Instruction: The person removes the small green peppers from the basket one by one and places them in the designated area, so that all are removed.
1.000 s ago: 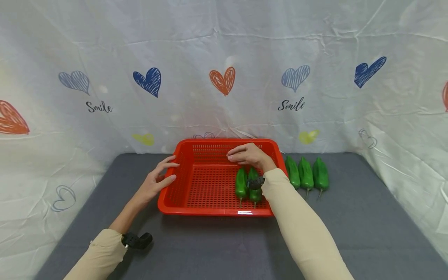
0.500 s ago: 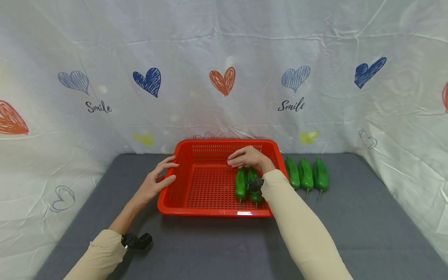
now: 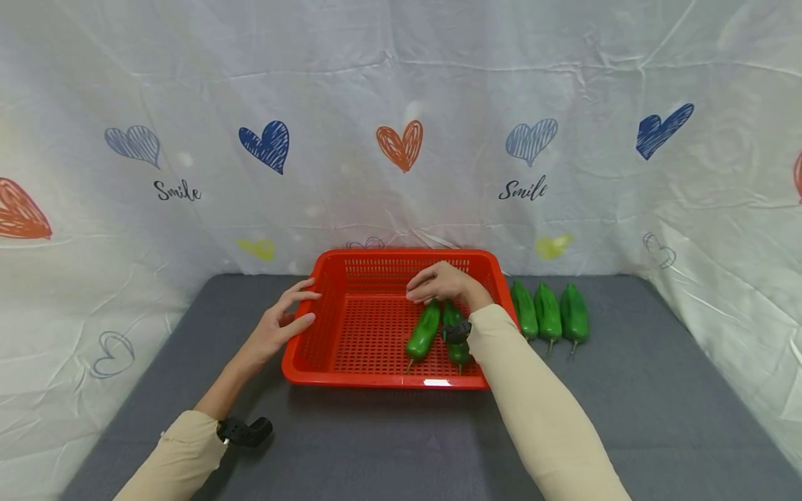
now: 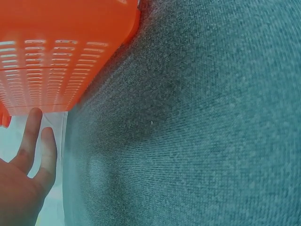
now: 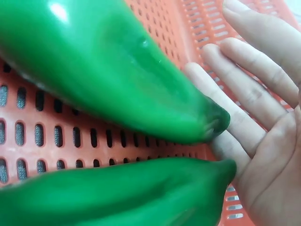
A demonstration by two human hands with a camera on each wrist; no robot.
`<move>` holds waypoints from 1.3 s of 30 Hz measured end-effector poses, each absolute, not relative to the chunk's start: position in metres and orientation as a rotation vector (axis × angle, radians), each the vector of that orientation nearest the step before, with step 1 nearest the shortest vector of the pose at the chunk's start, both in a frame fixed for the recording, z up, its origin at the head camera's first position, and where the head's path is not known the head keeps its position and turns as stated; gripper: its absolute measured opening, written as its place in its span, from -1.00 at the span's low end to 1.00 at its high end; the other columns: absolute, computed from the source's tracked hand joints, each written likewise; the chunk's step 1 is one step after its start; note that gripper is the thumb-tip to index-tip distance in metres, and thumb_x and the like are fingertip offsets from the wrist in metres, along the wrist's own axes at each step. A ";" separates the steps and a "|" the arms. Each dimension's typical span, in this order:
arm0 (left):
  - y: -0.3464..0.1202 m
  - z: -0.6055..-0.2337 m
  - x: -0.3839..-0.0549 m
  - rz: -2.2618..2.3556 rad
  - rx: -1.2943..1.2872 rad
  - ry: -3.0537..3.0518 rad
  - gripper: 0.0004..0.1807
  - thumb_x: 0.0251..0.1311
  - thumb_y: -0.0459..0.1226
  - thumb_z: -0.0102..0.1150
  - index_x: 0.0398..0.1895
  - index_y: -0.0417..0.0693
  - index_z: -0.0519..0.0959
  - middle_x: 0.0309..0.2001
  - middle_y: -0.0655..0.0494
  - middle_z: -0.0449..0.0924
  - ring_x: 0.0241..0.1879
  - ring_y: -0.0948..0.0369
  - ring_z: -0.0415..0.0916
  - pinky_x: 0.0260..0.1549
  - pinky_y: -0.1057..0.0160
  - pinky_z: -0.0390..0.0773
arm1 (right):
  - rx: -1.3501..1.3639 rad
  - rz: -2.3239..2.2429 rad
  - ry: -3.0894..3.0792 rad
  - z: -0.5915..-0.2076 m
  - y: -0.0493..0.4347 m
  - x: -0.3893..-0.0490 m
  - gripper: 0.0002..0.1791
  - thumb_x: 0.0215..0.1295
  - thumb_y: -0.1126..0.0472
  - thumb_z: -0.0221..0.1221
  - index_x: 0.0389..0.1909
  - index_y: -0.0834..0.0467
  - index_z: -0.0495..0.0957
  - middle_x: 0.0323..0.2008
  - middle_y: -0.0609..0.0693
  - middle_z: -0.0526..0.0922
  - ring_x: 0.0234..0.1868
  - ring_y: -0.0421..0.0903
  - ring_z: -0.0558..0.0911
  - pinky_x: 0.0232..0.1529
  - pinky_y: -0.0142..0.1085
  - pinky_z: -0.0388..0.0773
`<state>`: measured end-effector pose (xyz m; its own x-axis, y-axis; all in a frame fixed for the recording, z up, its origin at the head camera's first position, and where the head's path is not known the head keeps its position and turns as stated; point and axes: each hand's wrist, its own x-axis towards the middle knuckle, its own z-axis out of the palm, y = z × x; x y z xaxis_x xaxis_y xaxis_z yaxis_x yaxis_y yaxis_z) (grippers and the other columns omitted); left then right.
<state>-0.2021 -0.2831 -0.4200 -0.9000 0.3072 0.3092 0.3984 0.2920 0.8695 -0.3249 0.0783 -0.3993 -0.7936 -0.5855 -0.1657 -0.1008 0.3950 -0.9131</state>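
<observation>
Table (image 3: 376,445) bears bskt (image 3: 370,379); yr L hand (image 3: 282,323), fingers spread, touches it at 9 o'clk; yr R hand (image 3: 446,282), fingers apart, at 2 o'clk near 2 peppers (image 3: 423,335) inside, 4 o'clk; 3 peppers (image 3: 548,313) outside, 3 o'clk.

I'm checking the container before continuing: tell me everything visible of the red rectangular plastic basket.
The red rectangular plastic-looking basket stands upright on the grey cloth-covered table, its floor and walls slotted, its rim smooth. The bare left hand touches its left side; two glossy green peppers lie inside, towards the right. The beige right sleeve hides its near right corner.
</observation>
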 end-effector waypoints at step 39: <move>-0.283 -0.421 -0.202 -1.674 -0.652 -2.481 -0.57 0.47 -0.34 0.11 0.36 -0.17 0.43 0.56 0.08 0.06 0.36 -0.08 0.19 0.01 0.27 0.49 | -0.594 -1.276 2.205 -0.395 0.087 -0.325 -0.57 0.20 0.45 0.40 0.10 0.44 0.62 -0.01 0.25 0.70 -0.03 0.00 0.71 -0.09 -0.23 0.61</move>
